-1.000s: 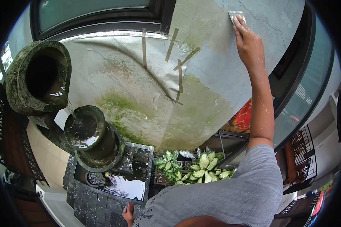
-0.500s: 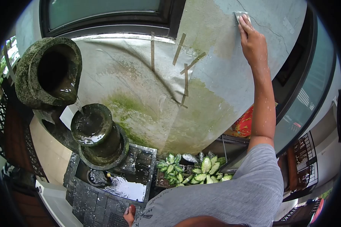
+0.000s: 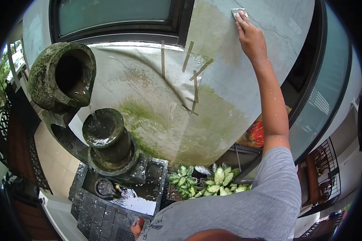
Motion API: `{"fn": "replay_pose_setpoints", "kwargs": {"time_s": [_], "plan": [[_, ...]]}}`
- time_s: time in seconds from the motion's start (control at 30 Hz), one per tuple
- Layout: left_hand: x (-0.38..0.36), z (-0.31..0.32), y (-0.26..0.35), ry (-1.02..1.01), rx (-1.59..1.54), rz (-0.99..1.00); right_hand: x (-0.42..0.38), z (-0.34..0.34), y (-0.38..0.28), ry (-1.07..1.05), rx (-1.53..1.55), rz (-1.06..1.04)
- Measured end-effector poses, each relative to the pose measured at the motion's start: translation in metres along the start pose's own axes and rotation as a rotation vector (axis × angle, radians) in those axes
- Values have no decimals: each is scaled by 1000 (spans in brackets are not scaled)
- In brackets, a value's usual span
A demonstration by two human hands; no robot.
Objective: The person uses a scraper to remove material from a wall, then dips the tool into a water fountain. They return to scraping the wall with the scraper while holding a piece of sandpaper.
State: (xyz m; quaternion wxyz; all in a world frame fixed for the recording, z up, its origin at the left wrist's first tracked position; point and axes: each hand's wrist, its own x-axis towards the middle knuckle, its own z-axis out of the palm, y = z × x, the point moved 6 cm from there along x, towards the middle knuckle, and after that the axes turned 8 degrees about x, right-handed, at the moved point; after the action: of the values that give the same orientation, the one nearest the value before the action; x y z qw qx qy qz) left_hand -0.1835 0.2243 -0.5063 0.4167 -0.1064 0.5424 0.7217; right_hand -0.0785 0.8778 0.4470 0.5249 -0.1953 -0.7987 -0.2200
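Note:
At the top of the wall, my right hand (image 3: 252, 39) presses a small flat scraper (image 3: 239, 14) against the grey-blue surface, fingers extended over the blade. Beside the scraper a thin crack (image 3: 274, 32) runs down to the right across the wall (image 3: 233, 72). Patches of pale coating and green stain cover the surface. My right arm is stretched up and speckled with white bits. At the lower edge, next to my grey shirt (image 3: 237, 209), shows a small piece of bare skin (image 3: 137, 227); I cannot tell whether it is my left hand or a foot.
A mossy stone jar (image 3: 40, 88) pours water into a stone basin (image 3: 104, 130) above a small pond (image 3: 159, 188). Leafy plants (image 3: 219, 180) grow at the wall's foot. A dark-framed window (image 3: 112, 34) is upper left; a glass door (image 3: 330, 76) stands right. Brown tape strips (image 3: 195, 86) hold a sheet.
My right hand and the scraper have shifted left and slightly up in view. The whole view has also moved a little, with the fountain now farther right.

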Motion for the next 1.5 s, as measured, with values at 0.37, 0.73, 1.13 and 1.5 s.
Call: {"fn": "replay_pose_setpoints", "kwargs": {"time_s": [0.37, 0.73, 1.13, 1.5], "plan": [[-53, -27, 41, 392, 695, 178, -391, 26, 26, -868, -162, 548], [-90, -102, -31, 214, 1386, -229, -846, -152, -169, -1514, 174, 835], [-47, -66, -7, 39, 1278, 92, -937, -169, -211, -1591, 965, 1120], [-275, 79, -67, 51, 777, 93, -830, -173, -332, -1522, 1521, 1040]]}}
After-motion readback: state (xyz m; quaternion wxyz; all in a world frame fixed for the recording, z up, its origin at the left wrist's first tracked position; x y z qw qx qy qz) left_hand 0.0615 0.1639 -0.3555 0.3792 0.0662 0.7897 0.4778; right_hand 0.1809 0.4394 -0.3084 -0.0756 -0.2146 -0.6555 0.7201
